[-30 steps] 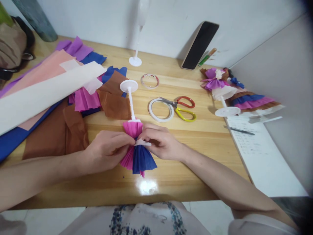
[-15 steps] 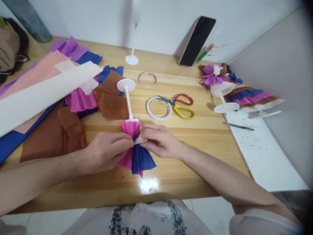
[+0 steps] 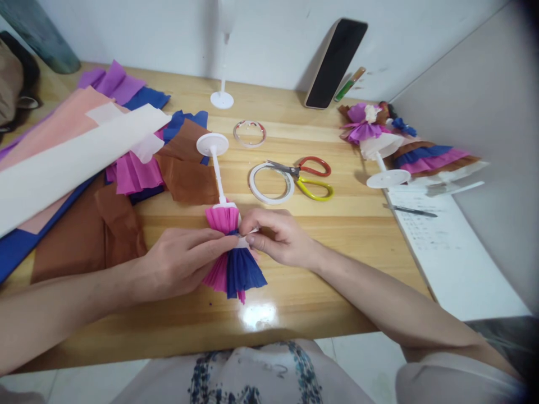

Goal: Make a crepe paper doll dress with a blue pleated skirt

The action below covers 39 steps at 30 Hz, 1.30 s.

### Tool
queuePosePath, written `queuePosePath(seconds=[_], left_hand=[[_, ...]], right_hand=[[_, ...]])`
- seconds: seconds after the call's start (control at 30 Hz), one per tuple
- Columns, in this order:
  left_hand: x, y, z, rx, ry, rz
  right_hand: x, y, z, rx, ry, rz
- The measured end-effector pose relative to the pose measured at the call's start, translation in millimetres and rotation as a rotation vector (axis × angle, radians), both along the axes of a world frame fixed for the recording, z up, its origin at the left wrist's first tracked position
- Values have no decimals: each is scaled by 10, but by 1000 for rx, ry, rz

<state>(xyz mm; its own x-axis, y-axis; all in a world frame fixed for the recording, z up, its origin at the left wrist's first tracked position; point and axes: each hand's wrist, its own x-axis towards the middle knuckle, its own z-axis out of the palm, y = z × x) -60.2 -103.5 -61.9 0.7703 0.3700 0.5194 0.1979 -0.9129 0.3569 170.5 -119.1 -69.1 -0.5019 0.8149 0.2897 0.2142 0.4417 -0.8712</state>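
A white plastic goblet (image 3: pixel 217 174) lies with its round base toward the wall, its bowl wrapped in gathered pink crepe paper (image 3: pixel 222 219). Pleated blue crepe paper (image 3: pixel 245 276) fans out over the pink toward me. My left hand (image 3: pixel 181 259) is closed on the cinched waist of the crepe paper, its index finger laid across a white strip of tape (image 3: pixel 243 242). Between thumb and forefinger my right hand (image 3: pixel 280 238) pinches the other end of that strip. The bowl and part of the gathers are hidden under the paper and my fingers.
Scissors (image 3: pixel 314 178) rest partly on a white tape roll (image 3: pixel 251 188), with a clear tape roll (image 3: pixel 249 134) behind. Crepe paper sheets (image 3: pixel 69 235) cover the left. A phone (image 3: pixel 337 64) leans on the wall. Decorated pieces (image 3: pixel 433 160), paper (image 3: pixel 446 247) and a pen (image 3: pixel 415 211) lie right.
My left index finger has stretched further over the tape at the waist. My right hand has drawn slightly back, the tape end still pinched. The view has shifted slightly.
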Motion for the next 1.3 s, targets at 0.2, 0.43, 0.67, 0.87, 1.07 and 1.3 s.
queuePosePath(seconds=[0.2, 0.43, 0.67, 0.87, 1.07, 1.3], left_hand=[[4, -20, -17, -39, -20, 10], [67, -11, 1, -117, -30, 94], [75, 13, 5, -108, -13, 72], [50, 26, -31, -41, 2, 41], [50, 35, -10, -53, 31, 36], [37, 69, 29, -56, 78, -28]], right_hand=[[10, -44, -12, -218, 132, -4], [-6, -44, -17, -367, 231, 9], [22, -57, -16, -416, 273, 2], [36, -52, -20, -432, 293, 7], [29, -45, -10, -486, 341, 2], [21, -37, 1, -538, 360, -11]])
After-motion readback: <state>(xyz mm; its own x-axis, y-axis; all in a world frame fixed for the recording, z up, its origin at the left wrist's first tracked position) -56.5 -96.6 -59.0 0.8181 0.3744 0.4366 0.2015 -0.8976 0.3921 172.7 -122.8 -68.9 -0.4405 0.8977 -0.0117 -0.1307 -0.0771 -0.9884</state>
